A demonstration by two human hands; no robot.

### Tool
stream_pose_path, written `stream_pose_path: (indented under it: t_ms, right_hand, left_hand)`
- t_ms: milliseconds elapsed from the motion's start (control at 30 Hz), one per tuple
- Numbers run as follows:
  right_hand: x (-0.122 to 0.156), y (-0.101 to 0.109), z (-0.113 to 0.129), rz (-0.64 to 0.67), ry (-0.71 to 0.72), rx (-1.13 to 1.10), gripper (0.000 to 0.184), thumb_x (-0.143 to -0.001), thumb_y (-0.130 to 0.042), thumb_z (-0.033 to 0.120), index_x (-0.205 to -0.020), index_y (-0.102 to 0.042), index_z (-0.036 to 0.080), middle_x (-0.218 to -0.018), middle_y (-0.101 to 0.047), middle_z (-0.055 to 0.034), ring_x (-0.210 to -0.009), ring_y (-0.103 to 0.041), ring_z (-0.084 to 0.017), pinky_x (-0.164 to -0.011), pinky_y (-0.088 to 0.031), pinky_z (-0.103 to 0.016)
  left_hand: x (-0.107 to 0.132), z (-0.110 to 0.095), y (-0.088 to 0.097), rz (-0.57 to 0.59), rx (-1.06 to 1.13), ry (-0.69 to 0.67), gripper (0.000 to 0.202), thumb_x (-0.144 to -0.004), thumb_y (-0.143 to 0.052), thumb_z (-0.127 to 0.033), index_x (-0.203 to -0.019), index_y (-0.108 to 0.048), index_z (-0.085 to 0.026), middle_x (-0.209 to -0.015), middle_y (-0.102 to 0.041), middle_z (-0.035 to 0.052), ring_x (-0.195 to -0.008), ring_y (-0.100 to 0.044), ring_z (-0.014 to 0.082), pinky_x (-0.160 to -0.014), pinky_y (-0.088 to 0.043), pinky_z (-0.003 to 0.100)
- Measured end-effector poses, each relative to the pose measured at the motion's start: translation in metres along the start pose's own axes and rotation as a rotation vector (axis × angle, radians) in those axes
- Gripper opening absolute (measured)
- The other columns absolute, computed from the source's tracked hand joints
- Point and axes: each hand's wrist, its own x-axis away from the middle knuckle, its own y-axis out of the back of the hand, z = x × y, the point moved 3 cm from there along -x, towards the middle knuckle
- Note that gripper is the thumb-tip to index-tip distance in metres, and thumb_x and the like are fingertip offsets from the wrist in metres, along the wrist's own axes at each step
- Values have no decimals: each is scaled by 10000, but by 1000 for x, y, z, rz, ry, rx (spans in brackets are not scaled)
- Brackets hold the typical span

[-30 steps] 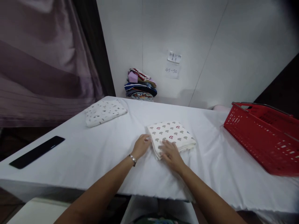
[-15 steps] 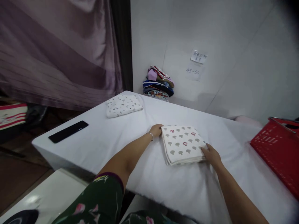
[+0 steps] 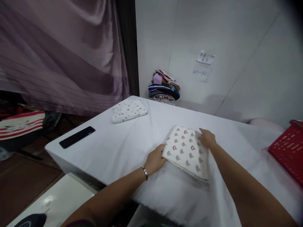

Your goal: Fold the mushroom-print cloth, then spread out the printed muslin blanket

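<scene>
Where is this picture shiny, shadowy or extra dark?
In the head view, glare shines on the pale surface at bottom left; also in the head view, a soft shadow lies low on the wall, the top right corner goes dark, and the mushroom cloth shows its print clearly.

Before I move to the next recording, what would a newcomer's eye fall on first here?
Likely the folded mushroom-print cloth on the white tablecloth, with the left hand at its near-left corner and the right hand at its far-right one. Next, the bright red basket, cut off at the view's right edge, and the black phone-like slab toward the table's left end.
</scene>
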Motion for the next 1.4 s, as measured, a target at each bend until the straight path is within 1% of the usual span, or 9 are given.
stream_pose_path:
  t_ms: [233, 333, 433, 633, 800, 933, 1167, 1267, 1400]
  right_hand:
    - [89, -20, 78, 144, 123, -1, 509, -879, -406, 381, -1361, -379, 220, -1437, -345, -73, -1342, -242, -246, -1075, -181, -456]
    - [123, -27, 84, 224, 89, 46, 576, -886, -347, 490, -1390, -333, 210, -1482, -247, -81, -1369, -160, -267, -1080, -108, -494]
    - [134, -30, 79, 270, 52, 91, 601, -893, -282, 541, -1394, -328, 213, -1494, -214, -68, -1377, -129, -248, -1090, -47, -471]
    - [128, -27, 80, 328, 12, 71, 616, -889, -243, 575, -1406, -299, 246, -1505, -183, -41, -1382, -99, -227, -1089, -15, -444]
    - [130, -25, 86, 336, -1, 88, 612, -891, -252, 561, -1411, -288, 239, -1508, -172, -47, -1383, -89, -230, -1086, -2, -437]
    - [132, -24, 87, 324, 8, 80, 617, -892, -246, 560, -1412, -287, 229, -1508, -169, -59, -1383, -87, -239, -1087, -7, -443]
    - [123, -19, 91, 349, -28, 14, 596, -888, -274, 555, -1398, -304, 248, -1509, -160, -75, -1381, -89, -257, -1078, -60, -462]
    - [95, -14, 96, 272, -53, 27, 606, -898, -274, 529, -1413, -274, 208, -1516, -118, -91, -1387, -45, -248, -1081, -55, -442]
    - [52, -16, 86, 192, -134, 58, 632, -901, -274, 508, -1427, -230, 159, -1513, -123, -102, -1387, -49, -244, -1085, -53, -430]
  left_hand:
    - [-6, 0, -8, -48, -134, -9, 499, -787, -507, -325, -1265, -390, -242, -1189, -531, 53, -1037, -531, 194, -836, -409, 283]
    - [-9, 2, -10, -34, -159, 6, 456, -802, -487, -315, -1245, -399, -253, -1175, -550, 39, -1023, -542, 191, -812, -412, 281]
    - [-9, 5, -10, -21, -207, 10, 439, -812, -454, -257, -1247, -391, -258, -1128, -589, 28, -990, -561, 194, -783, -415, 287]
    - [-6, 9, -8, -58, -275, 3, 479, -806, -433, -220, -1282, -378, -215, -1169, -579, 56, -1009, -555, 200, -816, -424, 306]
    - [-6, 5, -6, -99, -341, -225, 566, -789, -429, -169, -1349, -353, -206, -1403, -386, 65, -1231, -393, 218, -961, -373, 348]
    - [-9, 5, -3, 66, -363, -404, 615, -747, -388, -69, -1328, -412, -271, -1450, -332, -22, -1329, -268, 192, -1055, -284, 377]
    - [-33, -9, 20, 391, -232, -287, 547, -732, -464, -201, -1276, -493, -246, -1430, -367, -6, -1339, -278, 184, -1100, -248, 342]
    - [-50, -30, 15, 288, -226, -265, 486, -825, -407, -344, -1300, -460, -255, -1448, -336, 10, -1362, -223, 193, -1112, -208, 390]
    - [-68, -46, -17, 188, -374, -342, 554, -852, -374, -467, -1352, -377, -229, -1493, -222, 56, -1383, -140, 242, -1108, -119, 501]
